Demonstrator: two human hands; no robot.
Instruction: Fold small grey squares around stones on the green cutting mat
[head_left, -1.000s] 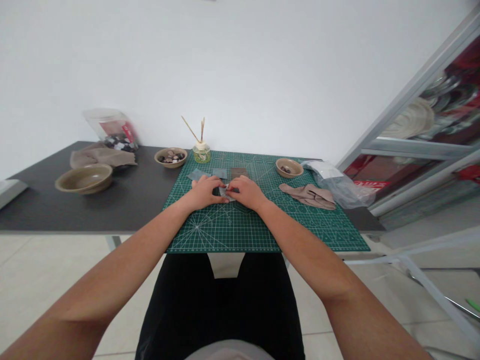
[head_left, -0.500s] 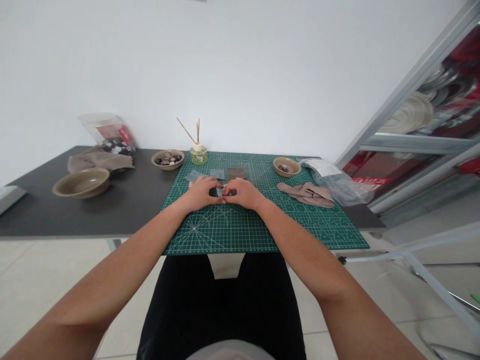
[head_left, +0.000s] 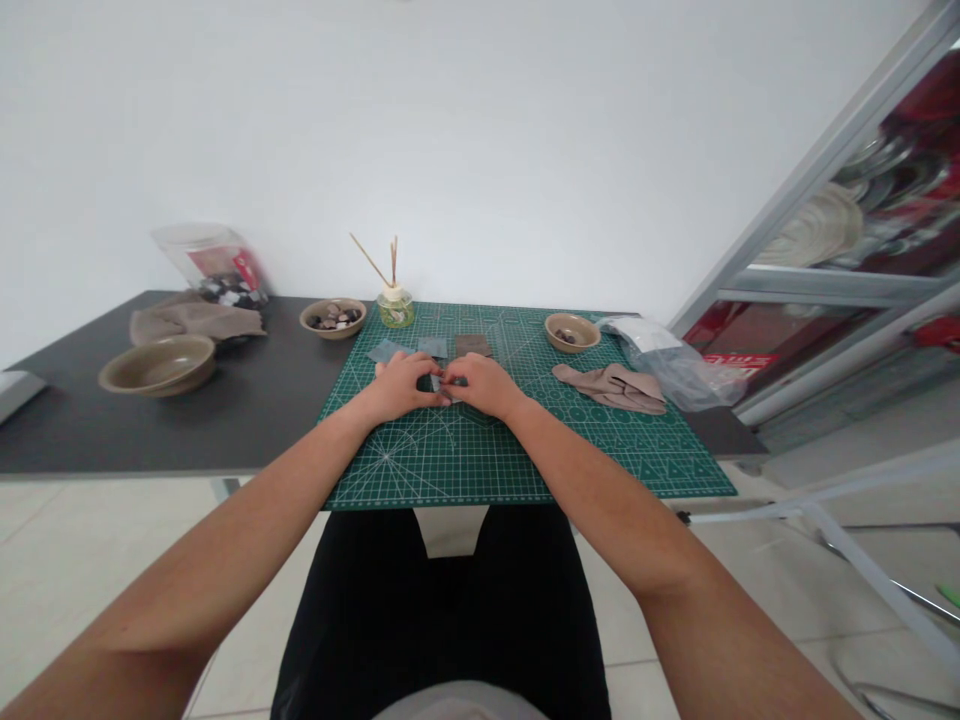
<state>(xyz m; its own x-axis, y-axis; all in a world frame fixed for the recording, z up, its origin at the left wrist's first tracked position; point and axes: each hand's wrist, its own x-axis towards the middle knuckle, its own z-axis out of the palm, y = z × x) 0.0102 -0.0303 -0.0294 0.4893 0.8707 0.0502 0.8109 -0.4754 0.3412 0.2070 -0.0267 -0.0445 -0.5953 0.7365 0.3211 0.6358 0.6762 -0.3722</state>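
Both my hands meet at the middle of a green cutting mat (head_left: 525,450). My left hand (head_left: 403,385) and my right hand (head_left: 484,385) have their fingers curled and pinched together on a small grey piece (head_left: 437,382) that shows between the fingertips. Just beyond my hands lie a blue-grey fabric square (head_left: 386,351), a second grey square (head_left: 433,346) and a brown square (head_left: 473,345).
On the dark table stand a large tan bowl (head_left: 157,364), a bowl of pebbles (head_left: 333,317), a reed diffuser (head_left: 394,303), a small bowl (head_left: 572,332), beige cloths (head_left: 611,387) (head_left: 191,320), a tipped plastic jar (head_left: 214,264) and a clear bag (head_left: 679,372). A metal frame (head_left: 810,180) rises at right.
My hands stay together on the small piece, with only slight finger shifts. The view has drifted a little.
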